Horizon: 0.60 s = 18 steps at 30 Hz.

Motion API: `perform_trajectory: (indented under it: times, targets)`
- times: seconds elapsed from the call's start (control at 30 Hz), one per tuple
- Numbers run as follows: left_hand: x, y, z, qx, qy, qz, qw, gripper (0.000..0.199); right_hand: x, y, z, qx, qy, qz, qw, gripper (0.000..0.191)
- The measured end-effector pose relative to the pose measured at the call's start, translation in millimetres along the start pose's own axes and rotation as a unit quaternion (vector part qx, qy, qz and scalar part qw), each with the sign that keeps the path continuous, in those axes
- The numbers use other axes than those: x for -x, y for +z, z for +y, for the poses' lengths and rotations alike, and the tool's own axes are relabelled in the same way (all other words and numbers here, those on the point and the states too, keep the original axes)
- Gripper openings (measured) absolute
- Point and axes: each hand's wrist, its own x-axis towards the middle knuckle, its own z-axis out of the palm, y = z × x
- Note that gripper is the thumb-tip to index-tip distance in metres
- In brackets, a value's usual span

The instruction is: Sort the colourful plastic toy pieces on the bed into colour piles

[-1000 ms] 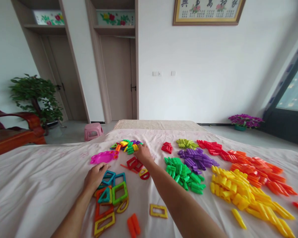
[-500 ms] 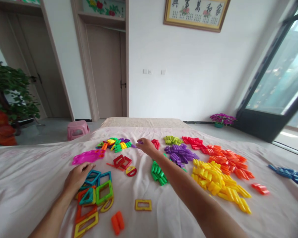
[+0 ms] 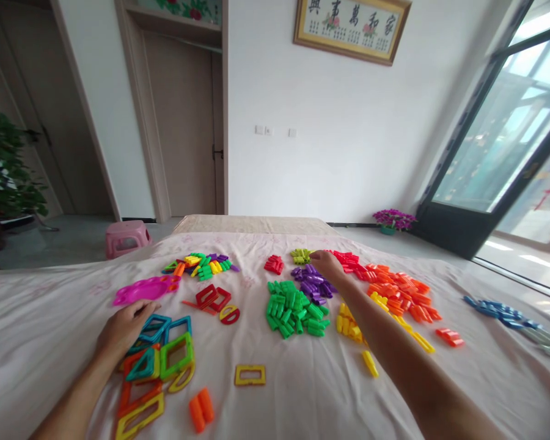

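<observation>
My right hand (image 3: pixel 329 267) is reached out over the far side of the purple tube blocks (image 3: pixel 311 284), beside the yellow-green blocks (image 3: pixel 301 255). Its fingers are drawn together, and whatever is in them is hidden. On the left, my left hand (image 3: pixel 124 327) rests low with loosely bent fingers, thumb a little apart, nothing seen in it. It lies between the magenta tray (image 3: pixel 140 289) and the blue magnetic tile frames (image 3: pixel 153 328). A mixed heap of coloured blocks (image 3: pixel 207 266) sits beyond the tray.
Green (image 3: pixel 293 308), red (image 3: pixel 274 264), orange (image 3: pixel 401 290) and yellow blocks (image 3: pixel 348 324) lie in piles, with blue ones (image 3: pixel 499 311) far right. A yellow tile frame (image 3: pixel 250 375) and two orange blocks (image 3: pixel 201 409) lie near me. A pink stool (image 3: pixel 127 238) stands beyond the cloth.
My right hand has moved right, from near the mixed heap with a purple piece at its fingertips to the purple pile. My left hand stays by the tiles. The view has turned slightly right.
</observation>
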Motion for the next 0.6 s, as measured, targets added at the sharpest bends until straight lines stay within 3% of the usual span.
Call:
perform_trajectory:
  times: [0.1, 0.2, 0.47, 0.6]
  targets:
    - [1, -0.5, 2, -0.003, 0.008, 0.002, 1.000, 0.048, 0, 11, -22, -0.024, -0.036, 0.025, 0.999, 0.034]
    - [3, -0.4, 5, 0.003, 0.015, 0.007, 1.000, 0.047, -1, 34, -61, -0.051, -0.104, -0.003, 0.993, 0.033]
    - [7, 0.3, 9, 0.028, 0.022, 0.009, 0.999, 0.046, 16, 126, -173, -0.032, -0.255, -0.134, 0.957, 0.051]
    - [9, -1.2, 14, 0.016, 0.022, 0.019, 0.999, 0.044, 16, 168, -222, -0.023, -0.334, -0.159, 0.929, 0.058]
